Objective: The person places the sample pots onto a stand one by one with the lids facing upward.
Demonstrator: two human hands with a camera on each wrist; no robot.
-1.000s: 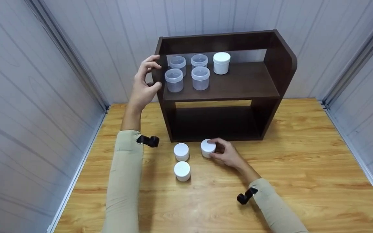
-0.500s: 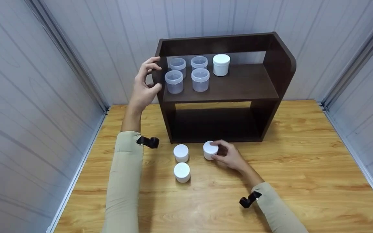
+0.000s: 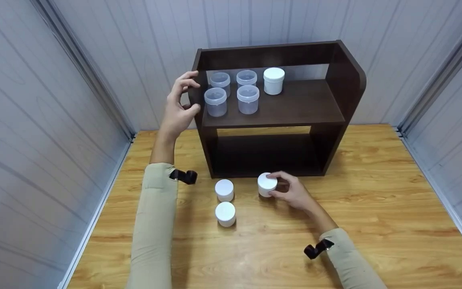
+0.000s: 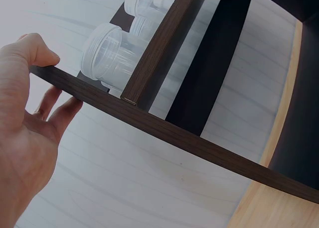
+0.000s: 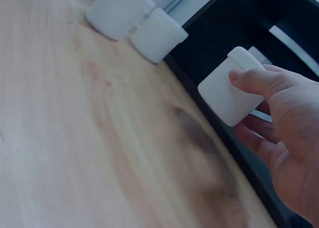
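A dark wooden shelf unit (image 3: 307, 106) stands at the back of the wooden table (image 3: 375, 208). My left hand (image 3: 193, 91) grips the front edge of its left side panel, thumb in front and fingers curled behind; the left wrist view shows the same grip of the left hand (image 4: 50, 78) on the panel edge (image 4: 164, 126). My right hand (image 3: 274, 184) holds a small white lidded jar (image 3: 266, 184) just in front of the shelf's lower opening. In the right wrist view that white jar (image 5: 227, 91) is tilted, pinched between thumb and fingers, with a shadow on the table beneath it.
Two more white jars (image 3: 224, 189) (image 3: 225, 213) stand on the table left of my right hand. On the upper shelf sit several clear lidded jars (image 3: 248, 98) and one white jar (image 3: 274, 80). Grey panelled walls close in on three sides.
My right hand has carried the white jar a little to the right, away from the other two jars. The left hand has stayed on the shelf panel.
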